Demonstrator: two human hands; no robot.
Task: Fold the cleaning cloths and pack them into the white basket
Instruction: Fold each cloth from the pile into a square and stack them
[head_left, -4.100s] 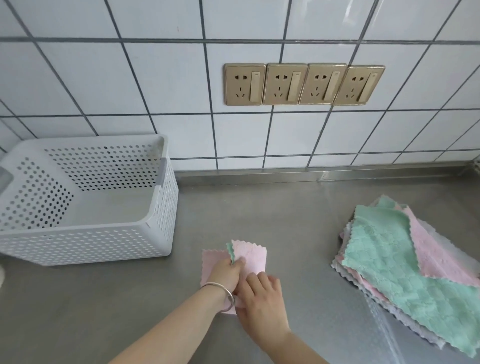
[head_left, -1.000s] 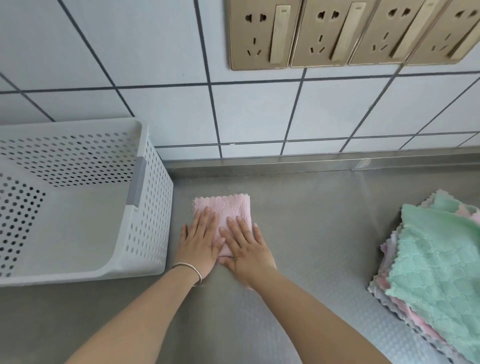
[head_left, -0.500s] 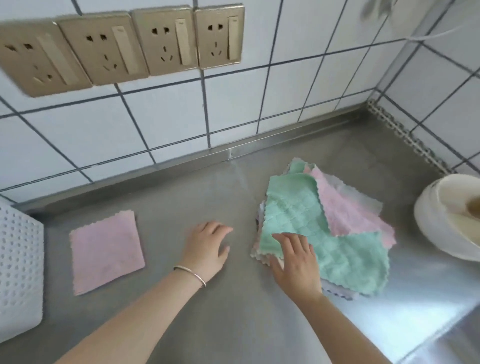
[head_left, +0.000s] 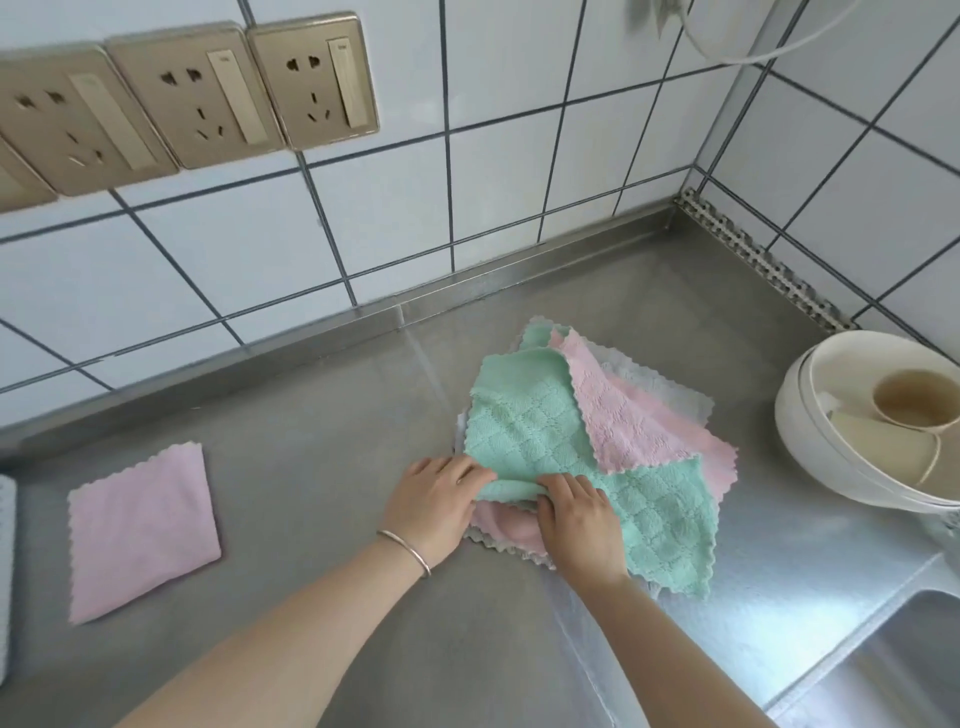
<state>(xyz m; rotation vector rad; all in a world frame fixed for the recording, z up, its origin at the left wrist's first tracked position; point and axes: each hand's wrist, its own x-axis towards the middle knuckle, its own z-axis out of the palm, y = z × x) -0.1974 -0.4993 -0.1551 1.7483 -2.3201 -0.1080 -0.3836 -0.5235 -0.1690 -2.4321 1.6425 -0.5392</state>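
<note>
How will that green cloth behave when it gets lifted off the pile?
Probably floppy: the green cloth already buckles where the left hand and right hand pinch its edge. Likely light, and its textured weave may drag on the pink cloth overlapping it.

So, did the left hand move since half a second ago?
Yes. The left hand went right, away from the folded pink cloth, and now pinches the green cloth's near edge.

Bright, even daylight fills the scene. The steel tabletop (head_left: 322, 467) carries pale glare streaks, strongest toward the lower right. Shadows stay soft and faint. Wide-angle distortion bends the wall tiles (head_left: 519, 197); edges look slightly blurred.
</note>
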